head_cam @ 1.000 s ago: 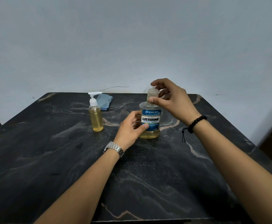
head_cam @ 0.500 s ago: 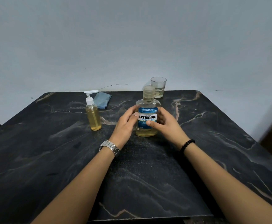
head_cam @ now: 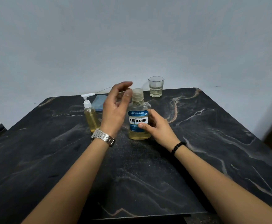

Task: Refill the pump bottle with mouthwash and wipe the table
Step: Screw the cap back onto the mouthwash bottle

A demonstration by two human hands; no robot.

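Right hand point(head_cam: 156, 126) around mouthwash bottle point(head_cam: 138, 122); blurred left hand point(head_cam: 116, 110) released, half-hiding cloth point(head_cam: 99, 102).

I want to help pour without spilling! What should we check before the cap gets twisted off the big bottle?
1. Mouthwash bottle upright on the table: ok.
2. Right hand gripping its body: ok.
3. Left hand on the cap: not ok, open beside it.
4. Pump bottle opened for refilling: not ok, pump on.
5. Cloth ready for wiping: ok, behind the pump bottle.
6. Cap tightness: cannot tell.
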